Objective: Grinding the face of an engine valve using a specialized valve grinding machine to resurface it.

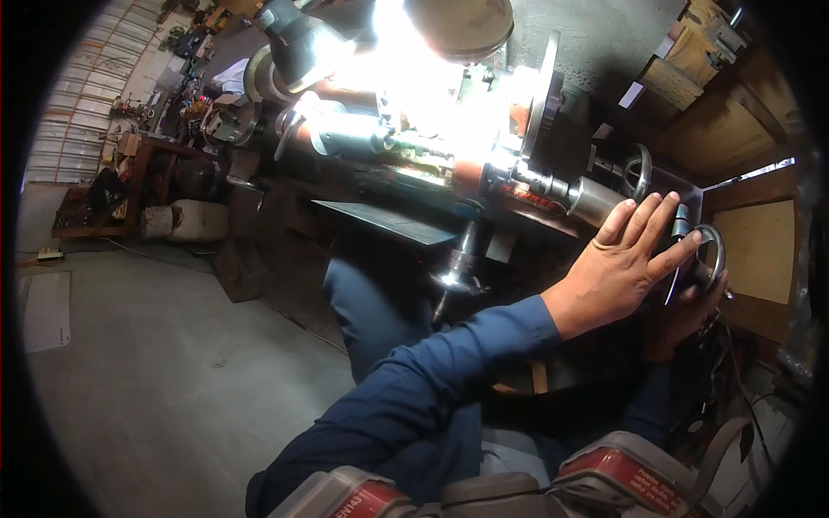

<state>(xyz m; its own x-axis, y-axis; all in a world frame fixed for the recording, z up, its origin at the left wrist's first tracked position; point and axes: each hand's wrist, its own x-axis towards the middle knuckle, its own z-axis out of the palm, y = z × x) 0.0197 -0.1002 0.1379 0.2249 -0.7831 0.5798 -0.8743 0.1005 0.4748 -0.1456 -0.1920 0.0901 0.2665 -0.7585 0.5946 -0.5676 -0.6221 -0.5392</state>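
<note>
My left hand (609,281) reaches across to the right end of a bench machine, fingers stretched out and apart. Its fingertips lie by a grey metal cylinder (592,202) and the rim of a curved metal handwheel (715,250). Lower and in shadow, my right hand (686,318) is at the lower part of that handwheel, its fingers appearing curled round the rim and partly hidden. A second curved wheel rim (642,173) stands just beyond my left fingertips. The machine's spindle parts (540,183) run leftward from the cylinder into strong lamp glare.
A black work lamp (298,47) shines over the machine. A flat metal plate (389,220) juts from its front, above a shiny crank hub (458,281). Wooden shelving (760,224) stands at the right. Two grey filter cartridges (363,496) edge into the bottom. A cluttered bench (138,186) stands left.
</note>
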